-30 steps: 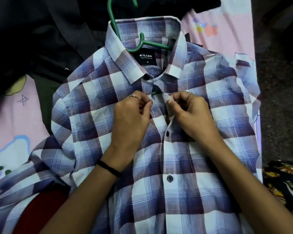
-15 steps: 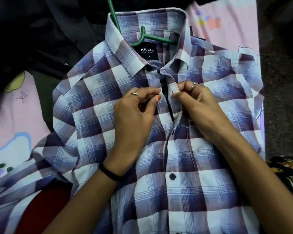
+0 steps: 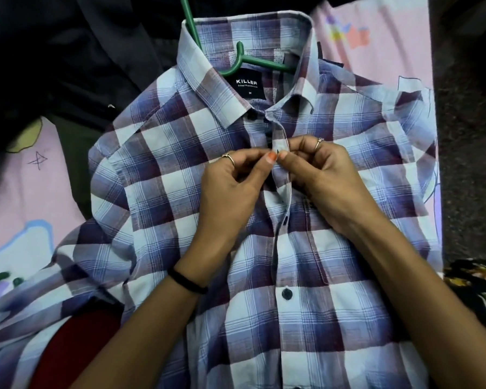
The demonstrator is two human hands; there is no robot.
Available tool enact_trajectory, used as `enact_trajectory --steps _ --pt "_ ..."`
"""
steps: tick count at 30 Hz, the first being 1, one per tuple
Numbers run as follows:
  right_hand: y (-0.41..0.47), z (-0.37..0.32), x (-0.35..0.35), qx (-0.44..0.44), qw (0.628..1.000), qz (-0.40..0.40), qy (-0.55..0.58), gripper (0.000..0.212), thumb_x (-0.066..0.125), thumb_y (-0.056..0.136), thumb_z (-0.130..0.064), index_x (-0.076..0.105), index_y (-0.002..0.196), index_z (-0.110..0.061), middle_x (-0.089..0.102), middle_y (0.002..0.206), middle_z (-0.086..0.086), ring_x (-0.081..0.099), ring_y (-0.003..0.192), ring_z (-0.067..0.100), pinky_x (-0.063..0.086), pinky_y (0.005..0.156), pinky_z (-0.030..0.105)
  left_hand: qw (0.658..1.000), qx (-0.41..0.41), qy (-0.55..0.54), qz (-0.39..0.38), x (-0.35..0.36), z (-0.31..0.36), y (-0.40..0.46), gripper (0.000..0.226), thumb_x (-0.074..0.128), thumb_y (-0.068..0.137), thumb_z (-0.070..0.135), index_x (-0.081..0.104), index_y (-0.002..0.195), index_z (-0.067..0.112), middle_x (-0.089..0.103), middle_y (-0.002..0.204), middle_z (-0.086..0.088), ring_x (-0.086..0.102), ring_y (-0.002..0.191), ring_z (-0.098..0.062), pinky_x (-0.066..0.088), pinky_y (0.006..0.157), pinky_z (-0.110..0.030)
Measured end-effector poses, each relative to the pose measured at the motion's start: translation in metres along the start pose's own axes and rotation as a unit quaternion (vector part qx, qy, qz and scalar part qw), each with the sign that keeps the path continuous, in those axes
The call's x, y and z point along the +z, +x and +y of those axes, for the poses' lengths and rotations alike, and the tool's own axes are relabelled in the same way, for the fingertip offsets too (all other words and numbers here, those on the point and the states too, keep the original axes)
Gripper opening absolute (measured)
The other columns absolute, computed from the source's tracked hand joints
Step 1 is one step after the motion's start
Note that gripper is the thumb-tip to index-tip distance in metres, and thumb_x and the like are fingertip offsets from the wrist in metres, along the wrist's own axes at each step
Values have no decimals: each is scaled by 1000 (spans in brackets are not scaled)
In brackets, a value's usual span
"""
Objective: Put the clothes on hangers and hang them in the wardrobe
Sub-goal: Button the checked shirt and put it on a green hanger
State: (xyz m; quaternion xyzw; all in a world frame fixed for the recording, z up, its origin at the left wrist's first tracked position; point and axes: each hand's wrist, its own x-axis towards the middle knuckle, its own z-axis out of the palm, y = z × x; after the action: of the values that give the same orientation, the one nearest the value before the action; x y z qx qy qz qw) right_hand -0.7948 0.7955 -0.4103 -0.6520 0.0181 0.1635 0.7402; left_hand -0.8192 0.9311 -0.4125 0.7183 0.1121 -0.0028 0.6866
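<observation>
Both hands down on the checked shirt (image 3: 264,220), spread flat beneath them on the pink sheet (image 3: 390,46). Left hand (image 3: 230,192) pinching the left edge of the placket, right hand (image 3: 328,181) pinching the right edge, thumbs almost meeting. Green hanger (image 3: 244,61) tucked inside the collar, just beyond the fingertips. Dark button (image 3: 286,293) fastened nearer the wrists

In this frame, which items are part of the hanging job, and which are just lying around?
In the job:
checked shirt
green hanger
left hand, pinching the placket
right hand, pinching the placket

Lying about:
pink printed sheet
dark clothes
floral fabric
</observation>
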Motion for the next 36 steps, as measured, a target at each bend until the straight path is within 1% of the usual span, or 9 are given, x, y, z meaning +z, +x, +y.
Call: enact_trajectory --steps 4,13,18,21,24,27,29,33,36 --pt "-1 0 2 -5 1000 5 -13 17 56 94 -2 63 85 -15 66 66 -6 60 55 3 48 53 14 1000 -1 4 1 0 -2 4 8 70 86 14 71 85 22 73 82 3 69 80 -9 54 75 -23" --pt "1 2 2 -9 997 -12 -73 10 56 95 -6 61 89 -13 62 70 -4 57 57 2 46 57 20 999 13 50 6 -1 -5 7 13 68 88 12 69 84 24 72 83 -3 66 77 -11 54 72 -23" --pt "2 4 7 -26 995 -1 -91 11 51 96 -3 58 90 -8 53 61 -2 47 49 1 40 48 14 999 5 47 -2 -4 -4 9 12 68 88 10 70 85 22 73 81 3 68 77 -8 54 72 -21" --pt "4 8 9 -34 993 14 -114 5 52 96 -3 58 95 -3 52 68 3 47 54 3 41 51 16 998 12 57 -16 -6 -3 8 14 65 89 7 71 93 19 74 87 3 70 84 -9 55 77 -22" --pt "6 12 11 -56 986 19 -155 5 56 93 -13 56 88 -13 54 65 -2 48 56 4 41 54 20 997 25 69 -12 -8 -1 6 19 63 90 5 71 96 21 73 94 4 69 89 -5 54 81 -21" --pt "6 15 12 -63 982 18 -179 5 55 87 -23 56 83 -20 56 64 -7 51 57 6 44 56 26 997 36 64 3 -7 0 3 22 64 89 3 70 93 24 72 89 10 68 86 -1 52 78 -15" --pt "6 16 13 -67 983 21 -172 4 55 86 -24 56 82 -21 57 64 -9 51 57 4 44 57 25 997 39 64 10 -6 -1 3 23 64 89 2 69 92 24 70 84 15 68 82 2 50 75 -12" --pt "5 17 13 -65 985 22 -158 4 57 86 -23 58 85 -20 58 68 -6 52 60 4 44 59 23 996 45 73 24 -5 -6 4 19 65 88 1 68 99 17 69 85 8 66 82 -1 50 75 -13" --pt "5 17 13 -63 987 21 -147 5 59 91 -14 60 87 -16 59 70 -4 52 60 3 45 59 20 997 37 64 32 -5 -8 6 20 65 87 0 67 98 16 68 84 6 65 81 -2 50 74 -13"
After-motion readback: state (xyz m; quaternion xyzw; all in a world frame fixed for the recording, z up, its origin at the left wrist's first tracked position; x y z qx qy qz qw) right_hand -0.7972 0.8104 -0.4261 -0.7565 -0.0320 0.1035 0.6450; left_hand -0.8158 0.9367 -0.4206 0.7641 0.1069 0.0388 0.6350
